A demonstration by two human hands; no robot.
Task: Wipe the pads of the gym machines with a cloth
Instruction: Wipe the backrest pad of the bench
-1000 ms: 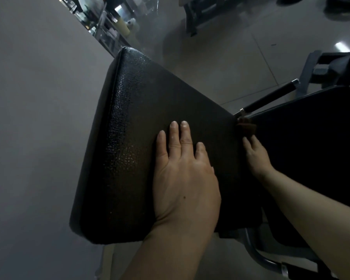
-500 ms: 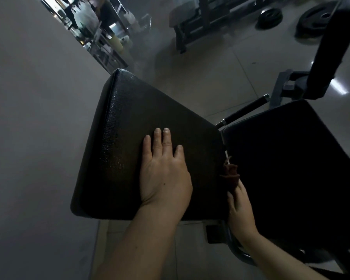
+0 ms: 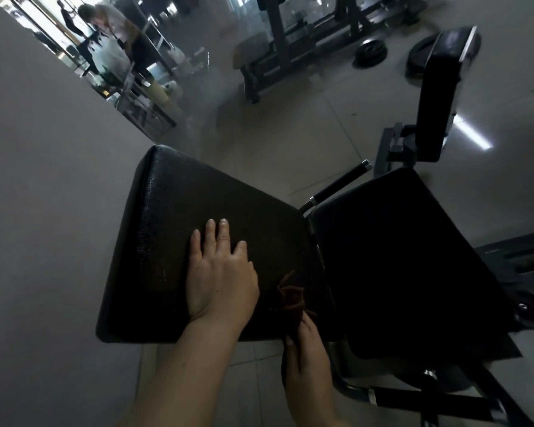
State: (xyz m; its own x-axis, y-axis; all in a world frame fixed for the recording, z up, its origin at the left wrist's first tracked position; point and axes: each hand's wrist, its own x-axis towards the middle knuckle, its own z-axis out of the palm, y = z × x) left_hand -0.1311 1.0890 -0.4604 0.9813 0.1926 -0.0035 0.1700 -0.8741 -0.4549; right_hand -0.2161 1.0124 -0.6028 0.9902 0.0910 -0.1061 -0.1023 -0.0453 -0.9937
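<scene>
Dark reddish-brown cloth (image 3: 291, 298), pinched in your right hand (image 3: 307, 359) at lower centre, could snag between the black textured pads (image 3: 179, 229) while your left hand (image 3: 221, 278) presses flat, fingers together.

Gym floor behind the machine
2 weight plates (image 3: 370, 53) lie on the tiled floor (image 3: 290, 134); a person (image 3: 117, 26) stands far off.
</scene>
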